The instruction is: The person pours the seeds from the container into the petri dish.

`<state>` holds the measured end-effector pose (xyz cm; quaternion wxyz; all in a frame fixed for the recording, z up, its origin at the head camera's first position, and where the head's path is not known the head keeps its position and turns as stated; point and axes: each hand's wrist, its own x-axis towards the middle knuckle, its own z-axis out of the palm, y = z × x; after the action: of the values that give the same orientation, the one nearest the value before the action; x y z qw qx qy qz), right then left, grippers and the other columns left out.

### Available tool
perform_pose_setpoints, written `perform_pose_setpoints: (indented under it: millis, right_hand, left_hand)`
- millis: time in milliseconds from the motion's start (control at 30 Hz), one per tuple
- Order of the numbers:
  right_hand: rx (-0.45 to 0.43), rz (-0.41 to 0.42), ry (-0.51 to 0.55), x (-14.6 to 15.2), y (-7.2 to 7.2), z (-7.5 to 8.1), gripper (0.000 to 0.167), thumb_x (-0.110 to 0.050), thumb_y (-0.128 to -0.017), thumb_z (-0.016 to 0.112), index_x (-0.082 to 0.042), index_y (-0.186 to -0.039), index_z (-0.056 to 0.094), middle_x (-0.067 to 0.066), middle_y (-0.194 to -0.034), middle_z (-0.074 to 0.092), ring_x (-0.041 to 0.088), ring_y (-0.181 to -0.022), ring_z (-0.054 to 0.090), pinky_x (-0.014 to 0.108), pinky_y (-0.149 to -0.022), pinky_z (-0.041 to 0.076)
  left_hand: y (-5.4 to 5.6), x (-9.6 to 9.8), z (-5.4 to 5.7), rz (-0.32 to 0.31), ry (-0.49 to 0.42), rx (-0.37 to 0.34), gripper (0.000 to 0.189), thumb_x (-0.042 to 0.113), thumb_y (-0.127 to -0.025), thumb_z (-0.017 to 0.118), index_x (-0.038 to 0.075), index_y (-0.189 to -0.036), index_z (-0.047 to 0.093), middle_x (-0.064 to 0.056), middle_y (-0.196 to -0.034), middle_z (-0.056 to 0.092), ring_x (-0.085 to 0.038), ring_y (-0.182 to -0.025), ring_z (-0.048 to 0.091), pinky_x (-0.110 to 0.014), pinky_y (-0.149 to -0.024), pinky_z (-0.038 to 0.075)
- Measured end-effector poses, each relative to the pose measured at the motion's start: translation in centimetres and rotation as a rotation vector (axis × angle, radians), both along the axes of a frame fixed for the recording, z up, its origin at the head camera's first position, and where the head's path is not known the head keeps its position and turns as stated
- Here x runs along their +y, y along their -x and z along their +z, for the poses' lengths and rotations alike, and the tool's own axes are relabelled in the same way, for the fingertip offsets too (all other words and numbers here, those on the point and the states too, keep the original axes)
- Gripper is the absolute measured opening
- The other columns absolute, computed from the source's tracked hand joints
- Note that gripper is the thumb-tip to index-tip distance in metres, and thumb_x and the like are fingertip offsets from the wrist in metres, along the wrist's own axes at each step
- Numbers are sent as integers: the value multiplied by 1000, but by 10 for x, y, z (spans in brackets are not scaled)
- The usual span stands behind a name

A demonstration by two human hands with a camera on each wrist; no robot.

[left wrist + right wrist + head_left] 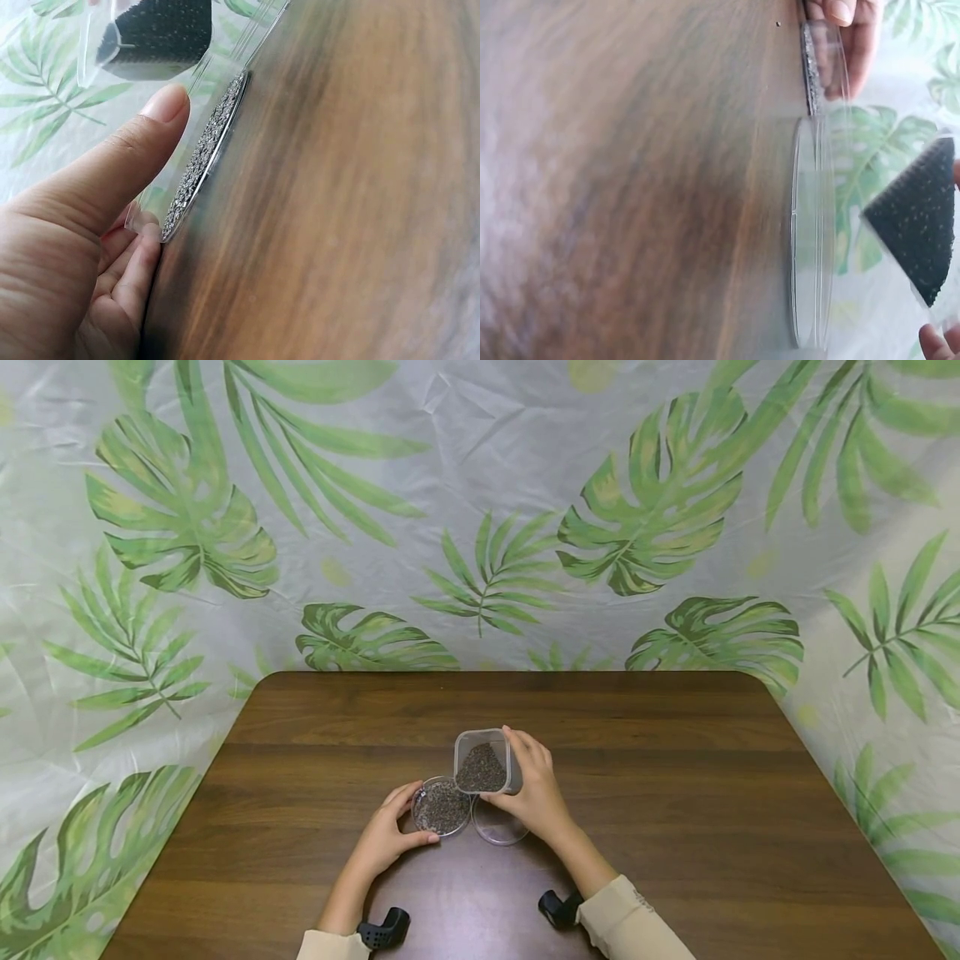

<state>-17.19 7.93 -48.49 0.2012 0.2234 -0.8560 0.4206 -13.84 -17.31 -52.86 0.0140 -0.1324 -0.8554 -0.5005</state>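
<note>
A round clear petri dish [426,832] stands on the table with a layer of dark, grey-flecked granules [444,807] in it. My left hand [386,833] holds this dish at its left side, thumb in front and fingers behind. Above its right edge, my right hand [536,793] grips a square clear plastic container [516,774], tilted with its mouth towards the dish. Dark granules [919,217] lie heaped along the container's lower side. In the right wrist view only fingertips [934,343] of the right hand show.
Touching or close beside the filled dish is a second round clear dish or lid [498,823], partly under the right hand. A tiny dark grain [778,24] lies on the brown wooden table [675,777]. Behind the table hangs a leaf-patterned cloth [487,468].
</note>
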Motion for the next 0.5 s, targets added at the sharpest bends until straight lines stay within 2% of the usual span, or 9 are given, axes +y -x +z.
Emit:
perform_pose_setpoints:
  millis: [267,500]
  right_hand:
    - [-107,-3,119,5,0,1,98,-25,-58,85,-16,-140,31,7,-135,34,27,-120,30,51,-93,33]
    - [-181,9,224,8,0,3,100,-22,-58,86,-16,-140,30,7,-135,34,30,-110,43,39,-86,44]
  left_hand:
    - [-1,0,0,-1,4,27,83,23,-60,83,0,-129,45,-12,-126,46,-29,-111,49,-35,-95,39]
    - [0,0,-1,6,10,21,83,24,-59,83,1,-129,45,-12,-126,46,-29,-112,49,-35,-95,38]
